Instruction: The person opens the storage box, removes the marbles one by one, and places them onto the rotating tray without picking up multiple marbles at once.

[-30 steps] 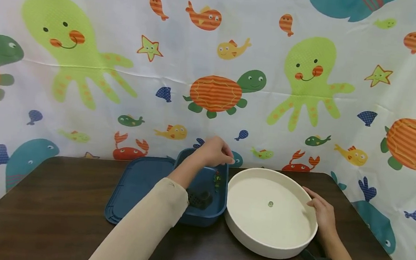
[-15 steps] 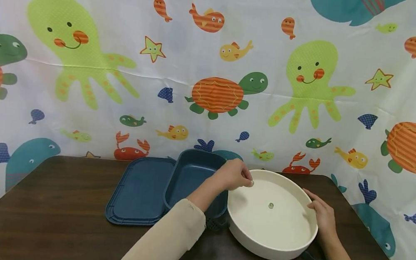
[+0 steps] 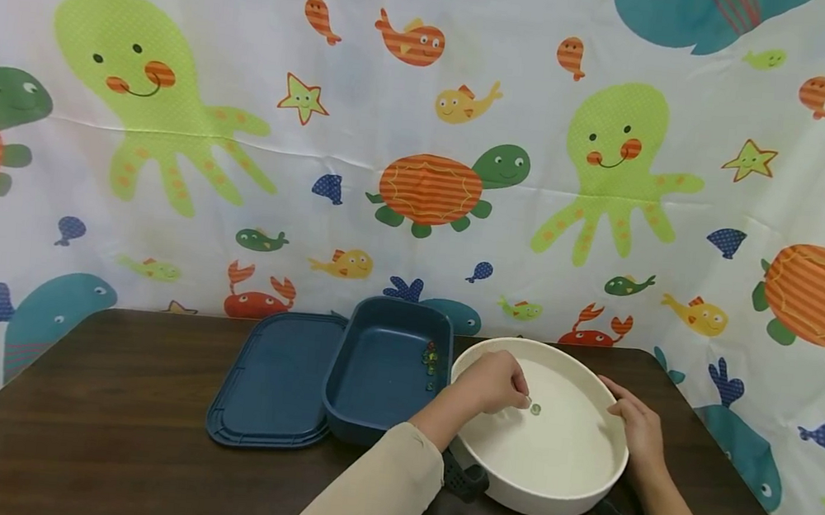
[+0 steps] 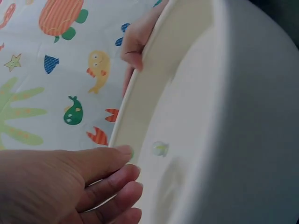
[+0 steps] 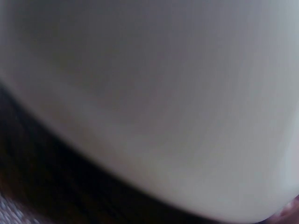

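Observation:
A round cream-white tub (image 3: pixel 549 461) with low walls stands on the table. On its floor lies one clear glass marble (image 3: pixel 535 409), showing a yellow-green swirl in the left wrist view. My left hand (image 3: pixel 493 383) reaches in over the tub's left side, thumb and fingertips together just beside that marble. Between them a second marble (image 4: pixel 131 154) is pinched, mostly hidden by the thumb. My right hand (image 3: pixel 640 433) grips the tub's right rim, thumb on the rim and fingers outside. The tub's outer wall (image 5: pixel 163 116) fills the right wrist view.
Left of the tub, close against it, is a deep blue rectangular bin (image 3: pixel 375 370), several coloured marbles (image 3: pixel 432 359) along its right side. A flat blue lid (image 3: pixel 281 382) lies beyond it. A sea-animal curtain (image 3: pixel 429 85) hangs behind the dark wooden table (image 3: pixel 107 410).
My left hand has moved from over the blue bin, rightward and down into the tub, with the marble pinched. The right hand has kept its hold on the rim.

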Available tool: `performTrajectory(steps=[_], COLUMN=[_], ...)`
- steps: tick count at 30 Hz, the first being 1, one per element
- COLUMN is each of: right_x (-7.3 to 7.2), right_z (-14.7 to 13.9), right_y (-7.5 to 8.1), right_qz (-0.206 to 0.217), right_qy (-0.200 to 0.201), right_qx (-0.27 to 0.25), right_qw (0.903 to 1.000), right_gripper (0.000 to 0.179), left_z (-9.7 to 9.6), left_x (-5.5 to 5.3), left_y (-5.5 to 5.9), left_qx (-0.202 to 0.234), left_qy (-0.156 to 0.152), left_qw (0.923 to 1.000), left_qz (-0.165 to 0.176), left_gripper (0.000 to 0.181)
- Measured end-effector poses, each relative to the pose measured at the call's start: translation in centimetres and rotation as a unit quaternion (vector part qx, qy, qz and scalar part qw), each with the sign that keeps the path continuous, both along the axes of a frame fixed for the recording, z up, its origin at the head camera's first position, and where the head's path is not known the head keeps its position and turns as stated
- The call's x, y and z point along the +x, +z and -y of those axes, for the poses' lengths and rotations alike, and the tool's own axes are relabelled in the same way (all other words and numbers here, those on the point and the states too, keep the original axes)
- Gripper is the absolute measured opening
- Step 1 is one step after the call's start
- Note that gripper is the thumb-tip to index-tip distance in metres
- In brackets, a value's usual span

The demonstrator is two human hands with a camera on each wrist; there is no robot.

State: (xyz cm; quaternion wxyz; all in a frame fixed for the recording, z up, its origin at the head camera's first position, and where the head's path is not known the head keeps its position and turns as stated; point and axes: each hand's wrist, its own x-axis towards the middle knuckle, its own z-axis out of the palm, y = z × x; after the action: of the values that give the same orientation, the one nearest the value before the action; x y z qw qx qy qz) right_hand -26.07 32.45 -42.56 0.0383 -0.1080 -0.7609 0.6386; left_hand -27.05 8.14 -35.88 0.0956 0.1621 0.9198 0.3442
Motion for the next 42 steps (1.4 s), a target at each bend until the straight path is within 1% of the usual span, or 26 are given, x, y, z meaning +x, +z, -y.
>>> performTrajectory(steps=[5,10,17,21,25,28,34,39,42], right_x=[-0.1,-0.2,-0.1,-0.1,-0.1,0.0,0.0,0.0,-0.1], right_z=[0.0,-0.1,-0.1,0.0,0.1,0.1,-0.1,-0.1,0.0], right_y=[0.0,0.0,-0.1,-0.1,0.0,0.1,0.1,0.1,0.0], right_qz=[-0.002,-0.001,0.004,0.004,0.003,0.003,0.001,0.003,0.01], right_qy=[-0.005,-0.004,0.0,0.003,-0.001,0.001,0.003,0.003,0.003], right_qx=[-0.001,0.001,0.002,-0.001,-0.008,-0.01,-0.003,-0.001,-0.001], right_qw=[1.0,1.0,1.0,1.0,1.0,1.0,1.0,1.0,0.9999], right_gripper=[0.052,0.052,0.052,0.052,0.052,0.052,0.052,0.052,0.053], left_z=[-0.4,-0.5,-0.8,-0.9,-0.8,-0.5,0.5,1.9,3.2], left_x=[0.3,0.3,0.2,0.2,0.2,0.3,0.4,0.6,0.6], left_y=[-0.6,-1.4,-2.2,-2.4,-2.1,-1.8,-0.7,0.3,0.8], left_qx=[-0.001,-0.017,-0.038,-0.044,-0.044,-0.039,-0.015,0.02,0.037], left_qy=[-0.002,-0.001,0.003,0.006,0.003,-0.002,-0.015,-0.022,-0.013], left_qw=[0.9999,0.9998,0.9992,0.999,0.999,0.9992,0.9997,0.9992,0.9985], left_qz=[0.013,0.01,0.009,0.009,0.009,0.01,-0.009,-0.027,-0.038], left_gripper=[0.006,0.01,0.007,0.008,0.006,0.008,0.009,0.012,0.013])
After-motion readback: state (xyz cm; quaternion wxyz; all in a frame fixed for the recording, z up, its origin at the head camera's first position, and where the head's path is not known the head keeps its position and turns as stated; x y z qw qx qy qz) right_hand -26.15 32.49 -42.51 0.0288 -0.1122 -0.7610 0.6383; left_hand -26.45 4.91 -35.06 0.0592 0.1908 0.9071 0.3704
